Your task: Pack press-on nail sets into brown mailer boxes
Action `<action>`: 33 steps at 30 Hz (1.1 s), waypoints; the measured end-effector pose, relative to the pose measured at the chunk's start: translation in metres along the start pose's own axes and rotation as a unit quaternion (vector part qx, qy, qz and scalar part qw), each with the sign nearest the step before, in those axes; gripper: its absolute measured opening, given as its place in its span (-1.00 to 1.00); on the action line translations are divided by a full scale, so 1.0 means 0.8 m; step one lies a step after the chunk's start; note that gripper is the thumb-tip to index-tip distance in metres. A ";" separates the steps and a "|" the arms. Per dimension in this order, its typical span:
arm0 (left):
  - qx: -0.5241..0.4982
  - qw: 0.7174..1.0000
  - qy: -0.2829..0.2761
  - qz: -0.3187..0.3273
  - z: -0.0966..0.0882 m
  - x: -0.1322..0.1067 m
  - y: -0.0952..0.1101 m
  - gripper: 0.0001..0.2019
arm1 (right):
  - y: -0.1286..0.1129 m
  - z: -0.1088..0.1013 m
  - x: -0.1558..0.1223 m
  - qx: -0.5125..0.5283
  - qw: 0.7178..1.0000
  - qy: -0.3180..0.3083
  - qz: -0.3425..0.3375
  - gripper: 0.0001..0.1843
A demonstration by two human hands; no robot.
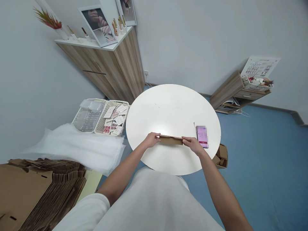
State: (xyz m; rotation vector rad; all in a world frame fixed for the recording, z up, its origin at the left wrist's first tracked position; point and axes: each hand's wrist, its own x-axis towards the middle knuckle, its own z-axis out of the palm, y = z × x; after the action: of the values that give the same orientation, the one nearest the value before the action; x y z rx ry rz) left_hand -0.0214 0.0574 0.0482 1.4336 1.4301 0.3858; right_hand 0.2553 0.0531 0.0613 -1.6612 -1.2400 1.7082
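Between my two hands is a narrow brown cardboard box (170, 140), held level over the near half of the round white table (166, 109). My left hand (152, 140) grips its left end, with the thumb and fingers closed on the cardboard. At the right end, my right hand (192, 144) pinches the box in the same way. Just beyond my right hand lies a phone (202, 137) with a lit pink screen. Whether anything is inside the box cannot be seen.
Left of the table stand a white basket of printed cards (115, 118), a basket of clear plastic packs (88, 117), white sheeting (79, 146) and stacked flat cardboard (48, 192). A carton (221, 156) sits on the floor at right. Beyond are a wooden cabinet (115, 70) and a low shelf (231, 89).
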 end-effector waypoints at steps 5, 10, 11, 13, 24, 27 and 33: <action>-0.001 0.999 0.036 0.030 0.004 0.002 -0.004 -0.63 | 0.002 0.006 0.003 -0.007 0.999 0.028 -0.020 -0.54; 0.002 0.998 0.053 0.028 0.006 0.004 -0.006 -0.66 | 0.005 0.007 0.010 -0.024 0.999 0.032 -0.025 -0.54; 0.010 0.998 0.052 0.035 0.006 0.003 -0.007 -0.66 | 0.005 0.007 0.010 -0.023 0.999 0.028 -0.025 -0.54; 0.023 0.997 0.050 0.048 0.006 0.002 -0.006 -0.64 | 0.005 0.006 0.007 -0.019 0.999 0.019 -0.024 -0.52; -0.080 0.995 0.055 -0.002 0.011 -0.003 -0.010 -0.56 | 0.007 0.011 -0.001 -0.026 0.999 0.022 -0.027 -0.60; -0.099 0.993 0.057 -0.036 0.013 -0.001 -0.016 -0.51 | 0.014 0.016 0.004 -0.051 0.997 0.050 -0.020 -0.59; -0.084 0.995 0.005 -0.044 0.015 -0.005 -0.028 -0.60 | 0.030 0.027 -0.005 -0.039 0.999 0.031 -0.007 -0.53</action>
State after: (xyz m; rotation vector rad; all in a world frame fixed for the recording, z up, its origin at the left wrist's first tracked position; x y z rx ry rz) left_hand -0.0253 0.0434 0.0270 1.2310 1.4276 0.4479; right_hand 0.2416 0.0319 0.0405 -1.7328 -1.3012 1.6074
